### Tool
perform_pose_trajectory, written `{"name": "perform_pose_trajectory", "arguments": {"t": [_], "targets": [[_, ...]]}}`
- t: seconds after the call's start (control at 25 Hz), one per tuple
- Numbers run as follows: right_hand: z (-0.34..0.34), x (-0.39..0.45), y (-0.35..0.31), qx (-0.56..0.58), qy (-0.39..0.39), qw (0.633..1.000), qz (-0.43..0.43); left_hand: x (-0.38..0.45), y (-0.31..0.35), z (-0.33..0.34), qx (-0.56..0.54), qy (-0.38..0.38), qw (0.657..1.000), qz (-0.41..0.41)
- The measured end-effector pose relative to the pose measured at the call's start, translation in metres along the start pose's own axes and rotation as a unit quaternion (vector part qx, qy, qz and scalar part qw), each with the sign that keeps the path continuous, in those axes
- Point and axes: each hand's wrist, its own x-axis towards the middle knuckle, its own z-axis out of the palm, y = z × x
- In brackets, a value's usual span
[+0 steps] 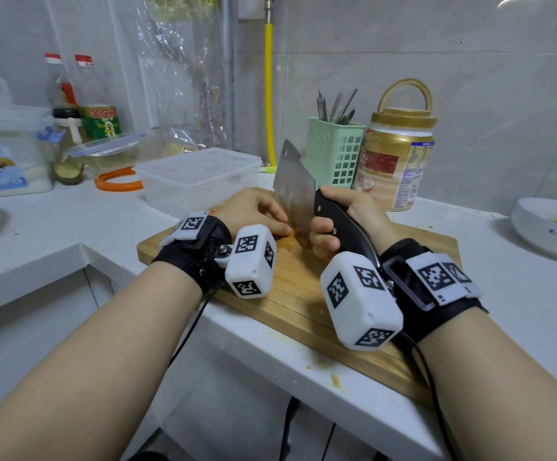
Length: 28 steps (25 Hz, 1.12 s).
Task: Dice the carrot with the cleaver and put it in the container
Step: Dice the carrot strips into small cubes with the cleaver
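A wooden cutting board [290, 294] lies on the white counter. My right hand [343, 221] grips the black handle of the cleaver [295, 188], whose steel blade stands upright with its edge down on the carrot. Only a small orange bit of the carrot [288, 236] shows, between my two hands; my left hand [254, 209] holds it down with curled fingers right beside the blade. The clear plastic container [200, 178] stands just behind the board, to the left, apparently lidded; I cannot tell what is inside.
A green utensil basket [333, 151] and a gold-lidded jar [398, 161] stand behind the board. A white bowl [550, 227] sits at the right. Oil bottles [99, 104], boxes and an orange ring [117, 181] crowd the left back. The counter edge runs close in front.
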Motion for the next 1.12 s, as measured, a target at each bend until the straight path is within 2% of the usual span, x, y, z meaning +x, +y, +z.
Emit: {"name": "perform_pose_trajectory", "arguments": {"t": [0.52, 1.12], "targets": [[0.003, 0.002, 0.002, -0.020, 0.016, 1.000, 0.009, 0.001, 0.001, -0.002, -0.001, -0.062, 0.998, 0.017], [0.006, 0.012, -0.002, -0.049, 0.051, 0.997, 0.039, 0.002, -0.002, -0.002, -0.031, -0.057, 0.998, 0.015]]}}
